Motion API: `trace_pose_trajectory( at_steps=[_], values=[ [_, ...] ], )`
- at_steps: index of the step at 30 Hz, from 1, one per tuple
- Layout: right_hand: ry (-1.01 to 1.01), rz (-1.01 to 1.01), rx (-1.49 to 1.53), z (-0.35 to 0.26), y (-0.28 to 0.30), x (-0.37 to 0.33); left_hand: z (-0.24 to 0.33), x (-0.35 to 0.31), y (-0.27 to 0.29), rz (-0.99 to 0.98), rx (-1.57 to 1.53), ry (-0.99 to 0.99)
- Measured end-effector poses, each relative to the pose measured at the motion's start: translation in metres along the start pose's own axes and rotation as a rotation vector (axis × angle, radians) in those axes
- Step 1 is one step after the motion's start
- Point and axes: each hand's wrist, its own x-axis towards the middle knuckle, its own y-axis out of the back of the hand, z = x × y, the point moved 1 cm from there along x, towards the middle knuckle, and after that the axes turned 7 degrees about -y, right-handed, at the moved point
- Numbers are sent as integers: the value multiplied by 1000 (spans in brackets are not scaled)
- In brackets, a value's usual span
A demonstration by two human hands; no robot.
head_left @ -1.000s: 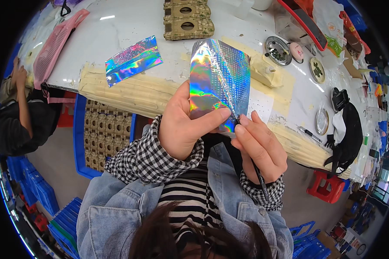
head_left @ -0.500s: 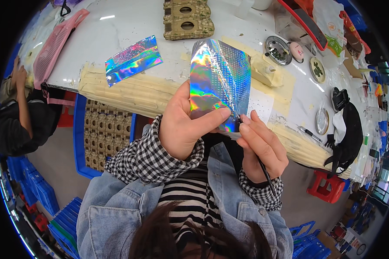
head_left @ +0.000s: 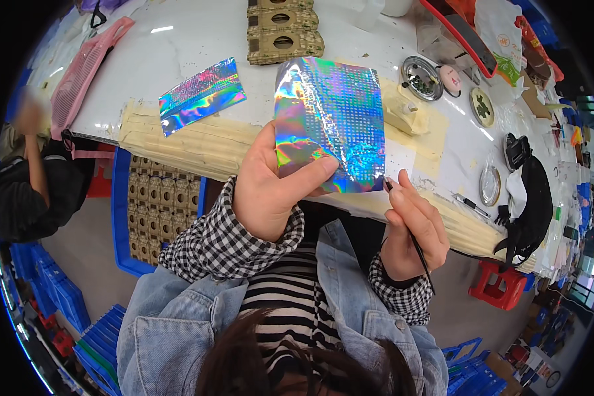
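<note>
My left hand (head_left: 268,191) is closed on a shiny holographic sheet (head_left: 333,119), thumb on top, fingers underneath. Rows of small marks cover much of its surface. Black tweezers (head_left: 417,245) are pinched in my right hand (head_left: 412,228), their tip just beside the sheet's lower right corner. Whether the tip holds anything is too small to make out. On the table to the left lies a smaller holographic piece (head_left: 201,97). Beyond the sheet stands a row of camouflage-patterned pieces with oval holes (head_left: 285,45).
Right of the sheet are a taped block (head_left: 406,109), a round metal dish with dark bits (head_left: 421,78) and another dish (head_left: 482,107). A pen (head_left: 472,205) and a black bag (head_left: 534,204) lie farther right. A blue crate (head_left: 122,218) of camouflage pieces stands below left; another person (head_left: 30,178) sits beyond.
My right hand with the tweezers has moved right, off the sheet's face to its corner. The sheet has turned flatter toward me and shifted slightly left with my left hand.
</note>
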Motion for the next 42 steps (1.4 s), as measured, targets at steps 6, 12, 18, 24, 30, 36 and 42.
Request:
trace_pose_trajectory(
  at_steps=[6,12,18,24,30,36,42],
  values=[
    [-7,-4,0,13,6,-5,10,2,5,70,-1,-83],
    [34,-61,-176,20,11,-5,13,3,4,41,7,-99],
    [96,-138,-388,29,3,-12,9,3,9,99,-10,-135],
    [133,-168,-453,31,-4,-12,11,3,9,130,0,-137],
    [152,-292,-523,23,-5,-8,8,3,10,125,-10,-136],
    [70,-282,-418,24,-1,-3,10,1,11,116,-19,-144],
    [16,-165,-308,24,7,-8,7,0,10,76,28,-128]
  ],
)
